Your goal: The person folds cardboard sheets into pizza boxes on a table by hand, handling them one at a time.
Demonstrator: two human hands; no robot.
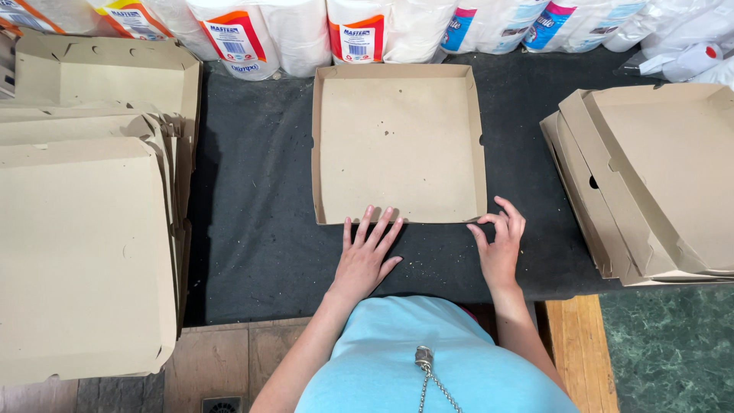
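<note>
Cardboard tray (397,141) sits at 12 o'clock on the black mat (252,229), walls folded up, near edge just under the person's fingertips. Left hand (365,256) flat, fingers spread, tips touching the near wall; holds nothing. Right hand (498,245) at 1 o'clock, loosely curled by the near right corner, empty. Flat blanks (76,252) stacked at 9, folded trays (657,176) at 3. Best handled, I judge, with even pressure from both hands along that near wall, keeping the corners square.
</note>
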